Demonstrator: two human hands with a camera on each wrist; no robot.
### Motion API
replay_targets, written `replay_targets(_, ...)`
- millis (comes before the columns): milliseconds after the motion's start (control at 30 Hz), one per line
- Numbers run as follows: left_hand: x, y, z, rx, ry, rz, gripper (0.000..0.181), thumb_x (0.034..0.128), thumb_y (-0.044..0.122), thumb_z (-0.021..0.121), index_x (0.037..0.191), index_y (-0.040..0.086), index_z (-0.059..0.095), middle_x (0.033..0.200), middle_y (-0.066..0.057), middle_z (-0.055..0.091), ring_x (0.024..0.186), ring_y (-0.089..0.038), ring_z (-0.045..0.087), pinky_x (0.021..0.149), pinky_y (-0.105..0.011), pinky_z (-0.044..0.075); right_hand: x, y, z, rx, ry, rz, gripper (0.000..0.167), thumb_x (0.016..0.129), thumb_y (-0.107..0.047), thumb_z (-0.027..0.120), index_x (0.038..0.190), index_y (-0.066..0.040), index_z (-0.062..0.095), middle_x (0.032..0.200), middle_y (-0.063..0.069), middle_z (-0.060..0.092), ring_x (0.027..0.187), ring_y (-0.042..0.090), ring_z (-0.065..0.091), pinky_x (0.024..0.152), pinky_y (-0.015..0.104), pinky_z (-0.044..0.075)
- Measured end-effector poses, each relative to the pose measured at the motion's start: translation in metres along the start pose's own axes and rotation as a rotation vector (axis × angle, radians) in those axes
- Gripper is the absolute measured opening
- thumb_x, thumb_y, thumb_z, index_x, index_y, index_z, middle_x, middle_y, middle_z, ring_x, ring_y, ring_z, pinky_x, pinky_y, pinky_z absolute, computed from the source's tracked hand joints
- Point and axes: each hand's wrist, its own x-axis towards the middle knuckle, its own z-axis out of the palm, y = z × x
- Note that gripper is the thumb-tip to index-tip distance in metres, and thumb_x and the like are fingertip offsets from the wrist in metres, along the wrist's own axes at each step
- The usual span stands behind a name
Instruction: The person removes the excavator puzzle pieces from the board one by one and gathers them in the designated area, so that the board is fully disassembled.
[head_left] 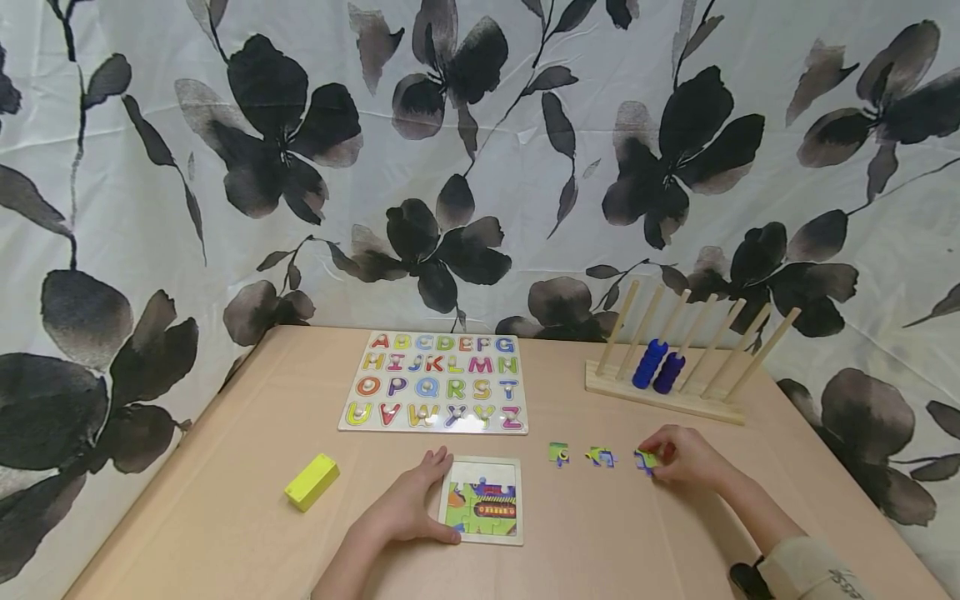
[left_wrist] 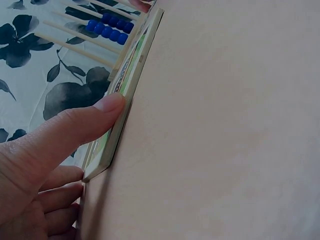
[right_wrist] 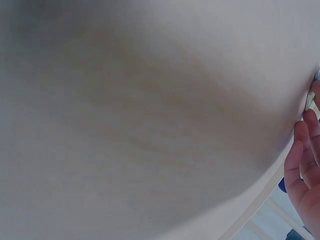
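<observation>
A small framed jigsaw (head_left: 480, 508) lies on the table, its lower part filled with pieces and its top strip bare. My left hand (head_left: 408, 504) holds the frame's left side, thumb on the lower left corner; in the left wrist view the thumb of that hand (left_wrist: 55, 150) presses on the frame's edge (left_wrist: 115, 135). My right hand (head_left: 686, 457) pinches a jigsaw piece (head_left: 645, 462) at the table surface. In the right wrist view my right hand (right_wrist: 306, 160) shows at the right edge with a piece (right_wrist: 310, 100) at its fingertips. Two loose pieces, one green (head_left: 558, 452) and one multicoloured (head_left: 600, 457), lie between frame and right hand.
Behind the jigsaw lies an alphabet board (head_left: 433, 382). At the back right stands a wooden peg rack (head_left: 660, 398) with blue beads (head_left: 649, 364) on two pegs. A yellow block (head_left: 312, 482) lies to the left. A floral cloth (head_left: 555, 183) hangs behind the table.
</observation>
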Motion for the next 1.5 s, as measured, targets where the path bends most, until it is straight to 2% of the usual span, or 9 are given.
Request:
replay_targets(267, 0.000, -0.001, 0.001, 0.011, 0.003, -0.006, 0.102, 0.0566, 0.029, 0.087, 0.135, -0.009, 0.034, 0.146, -0.021, 0.025, 0.134, -0.040, 0.017, 0.106, -0.053, 0.019, 0.000, -0.002, -0.001, 0.021, -0.007, 0.009, 0.032, 0.063, 0.002, 0.075, 0.093, 0.005, 0.067, 0.080, 0.005, 0.060, 0.065, 0.014, 0.049, 0.052, 0.021, 0.044)
replay_targets(467, -0.001, -0.001, 0.001, 0.001, 0.002, -0.005, 0.102, 0.0562, 0.028, 0.087, 0.135, -0.010, 0.034, 0.146, -0.022, 0.024, 0.134, -0.040, 0.017, 0.106, -0.053, 0.019, 0.000, -0.004, -0.003, -0.003, 0.027, 0.040, 0.033, 0.063, -0.001, 0.076, 0.095, 0.002, 0.067, 0.084, 0.005, 0.061, 0.066, 0.013, 0.051, 0.052, 0.021, 0.044)
replay_targets(700, -0.002, 0.001, 0.000, -0.007, 0.002, -0.007, 0.102, 0.0561, 0.028, 0.087, 0.135, -0.010, 0.034, 0.146, -0.023, 0.024, 0.134, -0.041, 0.017, 0.106, -0.053, 0.018, 0.003, -0.016, -0.003, 0.049, 0.040, 0.060, 0.035, 0.071, -0.017, 0.077, 0.100, 0.001, 0.067, 0.086, 0.008, 0.064, 0.071, 0.018, 0.056, 0.055, 0.023, 0.046)
replay_targets(800, -0.001, 0.001, 0.000, -0.001, 0.002, -0.005, 0.102, 0.0563, 0.028, 0.087, 0.136, -0.010, 0.034, 0.146, -0.022, 0.024, 0.134, -0.040, 0.016, 0.107, -0.053, 0.018, 0.004, -0.022, -0.001, 0.082, 0.046, 0.057, 0.035, 0.073, -0.019, 0.076, 0.101, 0.001, 0.066, 0.086, 0.008, 0.065, 0.071, 0.019, 0.057, 0.057, 0.023, 0.047)
replay_targets(1067, -0.001, -0.001, 0.000, 0.011, 0.002, -0.013, 0.102, 0.0566, 0.028, 0.086, 0.136, -0.009, 0.034, 0.146, -0.022, 0.024, 0.134, -0.040, 0.017, 0.107, -0.053, 0.019, 0.011, -0.045, 0.009, 0.144, 0.047, 0.005, 0.033, 0.076, -0.017, 0.074, 0.102, 0.003, 0.065, 0.085, 0.007, 0.065, 0.069, 0.008, 0.055, 0.056, 0.022, 0.047)
replay_targets(1333, -0.003, -0.002, -0.001, 0.011, 0.004, -0.011, 0.102, 0.0570, 0.029, 0.086, 0.136, -0.008, 0.034, 0.146, -0.021, 0.023, 0.134, -0.040, 0.017, 0.107, -0.053, 0.018, 0.021, -0.074, 0.024, 0.234, 0.012, -0.050, 0.032, 0.078, -0.017, 0.072, 0.103, 0.002, 0.065, 0.087, 0.008, 0.065, 0.071, 0.009, 0.055, 0.056, 0.022, 0.048)
replay_targets(1500, -0.001, -0.002, 0.000, 0.015, 0.000, 0.003, 0.102, 0.0572, 0.030, 0.086, 0.136, -0.009, 0.034, 0.146, -0.021, 0.023, 0.134, -0.039, 0.017, 0.107, -0.052, 0.018, 0.028, -0.092, 0.035, 0.239, -0.009, -0.033, 0.031, 0.078, -0.018, 0.072, 0.103, 0.000, 0.066, 0.085, 0.003, 0.064, 0.071, 0.011, 0.054, 0.060, 0.022, 0.049)
